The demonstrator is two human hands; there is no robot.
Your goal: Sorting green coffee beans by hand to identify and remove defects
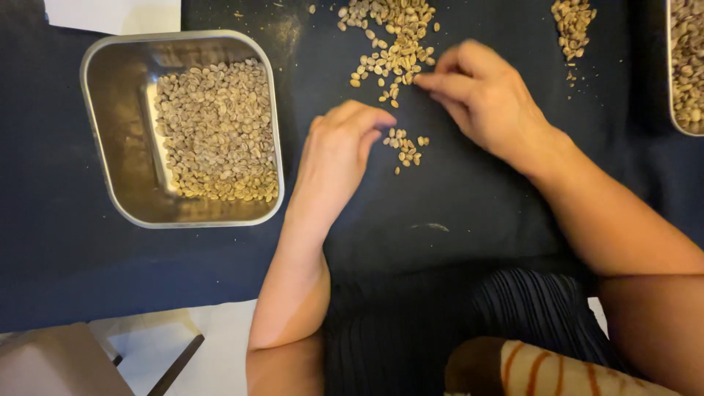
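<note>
No packages, labels, signs or screens are visible.

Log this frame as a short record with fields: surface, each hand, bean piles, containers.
surface: dark cloth covering the table
left hand: palm down, fingers curled, fingertips beside the small bean cluster
right hand: fingertips at the lower edge of the large loose pile
other pile: smaller heap at top right
containers: square metal tray at left, partly filled with pale beans; second tray cut off at the right edge
grasp: cannot tell whether either hand pinches a bean
</note>
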